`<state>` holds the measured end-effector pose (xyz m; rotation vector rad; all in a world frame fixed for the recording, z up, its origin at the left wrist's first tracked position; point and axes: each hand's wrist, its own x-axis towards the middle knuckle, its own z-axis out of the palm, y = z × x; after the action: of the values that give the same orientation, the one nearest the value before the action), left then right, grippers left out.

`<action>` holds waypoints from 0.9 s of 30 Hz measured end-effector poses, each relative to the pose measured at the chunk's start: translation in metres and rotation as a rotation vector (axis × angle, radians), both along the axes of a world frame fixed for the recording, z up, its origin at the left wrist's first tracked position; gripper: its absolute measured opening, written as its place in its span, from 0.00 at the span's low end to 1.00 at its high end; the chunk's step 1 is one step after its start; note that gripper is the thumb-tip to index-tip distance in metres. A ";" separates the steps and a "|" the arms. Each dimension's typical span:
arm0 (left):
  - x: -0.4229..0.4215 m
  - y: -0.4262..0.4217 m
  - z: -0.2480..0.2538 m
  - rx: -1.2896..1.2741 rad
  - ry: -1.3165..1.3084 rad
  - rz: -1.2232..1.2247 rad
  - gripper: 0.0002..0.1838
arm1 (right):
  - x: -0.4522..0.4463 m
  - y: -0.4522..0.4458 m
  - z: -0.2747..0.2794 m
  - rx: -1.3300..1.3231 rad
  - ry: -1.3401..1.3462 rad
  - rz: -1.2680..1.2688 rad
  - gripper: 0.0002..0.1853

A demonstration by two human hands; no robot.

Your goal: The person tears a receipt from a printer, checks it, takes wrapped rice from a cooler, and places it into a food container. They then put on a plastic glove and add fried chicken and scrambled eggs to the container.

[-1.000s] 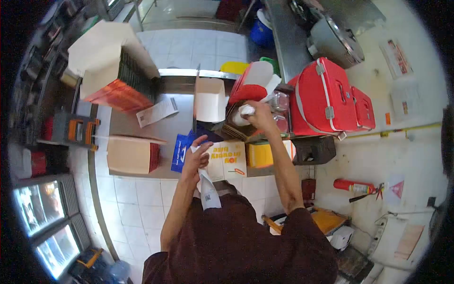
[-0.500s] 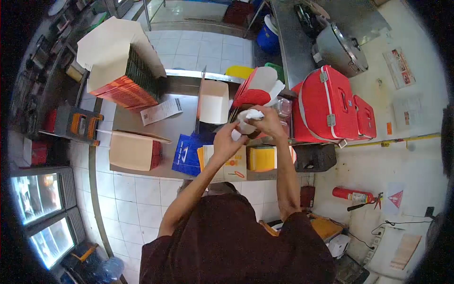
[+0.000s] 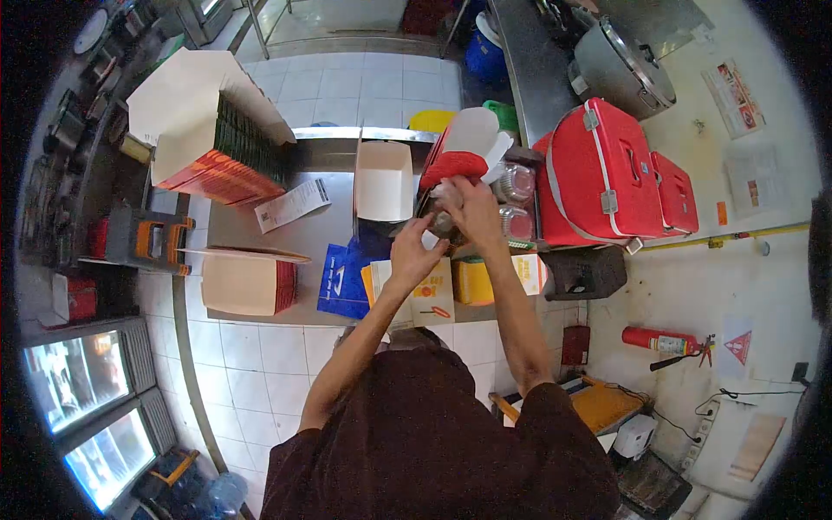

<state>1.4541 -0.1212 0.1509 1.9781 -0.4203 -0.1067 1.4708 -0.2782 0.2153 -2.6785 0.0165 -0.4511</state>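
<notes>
My right hand (image 3: 475,211) is closed on a crumpled white piece (image 3: 445,194), over a dark compartment in front of the red cartons (image 3: 454,166). Beside it, to the left, my left hand (image 3: 414,255) has its thumb and fingers bent round something small and whitish that I cannot make out. A pale, translucent item (image 3: 443,224) shows between the two hands, partly hidden by the fingers. Below my left hand lie yellow and white printed boxes (image 3: 433,293). A blue packet (image 3: 343,282) is to their left.
An open white box (image 3: 384,182) stands left of the hands. Clear plastic containers (image 3: 517,222) and a red cooler box (image 3: 598,178) are on the right. Stacked cartons (image 3: 217,143), a printed slip (image 3: 292,205) and an open carton (image 3: 241,284) lie on the left.
My left hand has moved from lower left up to my right hand. The white strip it held a second ago no longer shows. The white piece has shifted slightly left with my right hand.
</notes>
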 end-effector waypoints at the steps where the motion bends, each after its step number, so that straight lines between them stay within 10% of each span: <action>1: -0.003 0.001 0.003 -0.012 0.024 -0.010 0.32 | 0.001 0.003 0.001 -0.055 -0.005 0.005 0.09; 20: -0.024 0.090 0.054 -0.244 0.242 0.194 0.27 | -0.031 -0.006 0.052 0.034 -0.416 0.039 0.13; 24: -0.024 0.101 0.076 -0.364 0.325 0.238 0.25 | -0.029 -0.006 0.078 -0.054 -0.070 0.123 0.13; 27: -0.020 0.111 0.081 -0.293 0.270 0.257 0.24 | -0.038 -0.002 0.106 0.270 -0.355 -0.041 0.12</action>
<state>1.4345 -0.0098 0.2315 1.6829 -0.0029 -0.1378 1.4328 -0.2804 0.3217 -2.3063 0.0257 -0.8660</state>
